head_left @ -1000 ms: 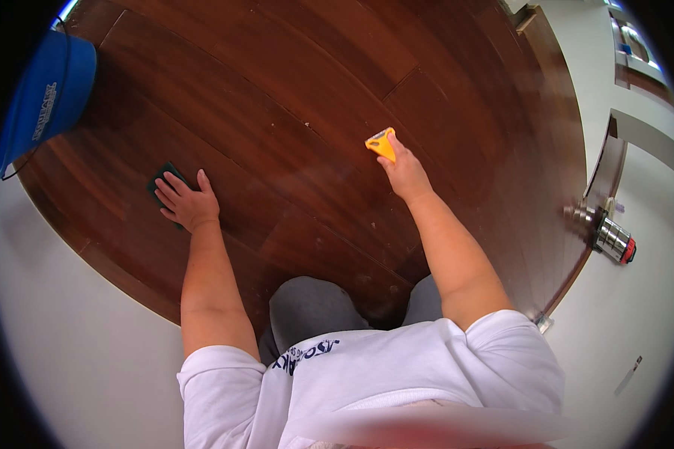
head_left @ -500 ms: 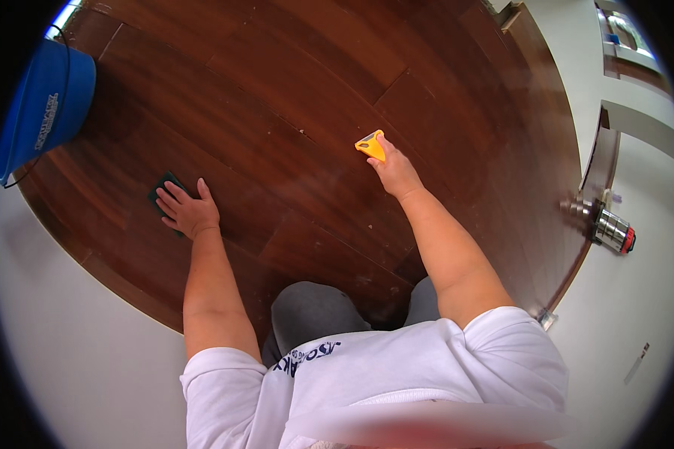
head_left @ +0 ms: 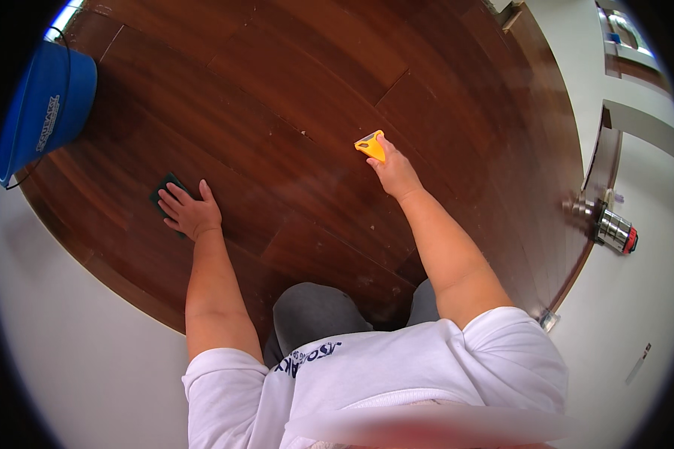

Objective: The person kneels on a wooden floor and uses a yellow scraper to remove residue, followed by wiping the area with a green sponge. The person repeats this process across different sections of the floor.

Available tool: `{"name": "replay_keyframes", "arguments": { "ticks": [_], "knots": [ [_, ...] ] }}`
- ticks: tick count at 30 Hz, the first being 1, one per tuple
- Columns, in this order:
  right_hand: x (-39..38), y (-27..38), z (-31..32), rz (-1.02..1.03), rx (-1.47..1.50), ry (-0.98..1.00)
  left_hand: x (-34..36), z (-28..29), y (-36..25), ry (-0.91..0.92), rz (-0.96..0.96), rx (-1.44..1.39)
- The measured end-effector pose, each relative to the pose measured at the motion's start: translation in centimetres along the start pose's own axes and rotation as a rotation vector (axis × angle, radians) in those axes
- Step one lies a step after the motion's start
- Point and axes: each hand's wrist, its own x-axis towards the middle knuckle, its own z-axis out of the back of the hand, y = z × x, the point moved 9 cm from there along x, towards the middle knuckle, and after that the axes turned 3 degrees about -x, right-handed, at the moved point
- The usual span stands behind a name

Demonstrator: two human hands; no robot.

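Observation:
Flat over a dark green scouring pad (head_left: 162, 196) rests my left hand (head_left: 192, 212), its fingers spread and the thumb apart. The pad lies on the brown wooden floor (head_left: 292, 176), and part of it is hidden beneath the fingers. My right hand (head_left: 397, 173) is closed around a yellow scraper (head_left: 371, 145) farther out on the floor, to the right of the pad. The scraper's wide end points away from me; the palm hides its rear. Small pale specks dot the boards between both hands.
A blue bucket (head_left: 56, 93) with a thin handle stands at the far left. Metal cans (head_left: 614, 229), one red-capped, are on the right beside the wall. A white wall (head_left: 75, 329) borders the floor on the left. My grey-clad knees (head_left: 318, 307) are at the near edge.
Almost nothing differs. The whole view has shifted very slightly; both hands keep their places on the pad and the scraper.

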Motion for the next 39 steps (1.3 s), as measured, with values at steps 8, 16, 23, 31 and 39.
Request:
{"name": "replay_keyframes", "arguments": {
  "ticks": [8,16,23,31,39],
  "knots": [
    [-1.6,0.0,-0.2,-0.390,0.282,-0.104,0.0,-0.1,0.1,0.041,0.020,0.011],
    [-0.1,1.2,-2.0,-0.724,0.991,-0.123,-0.1,-0.2,0.2,0.086,0.033,0.031],
    [-1.9,0.9,-2.0,-0.672,0.954,-0.075,0.1,-0.3,0.2,0.109,0.045,0.064],
    [-9.0,-11.1,0.4,-0.887,0.769,-0.344,0.2,-0.1,-0.1,0.108,0.059,0.087],
    [-7.6,-22.6,4.8,-0.943,0.790,-0.417,0.3,-0.6,0.2,0.090,0.059,0.080]
  ]
}}
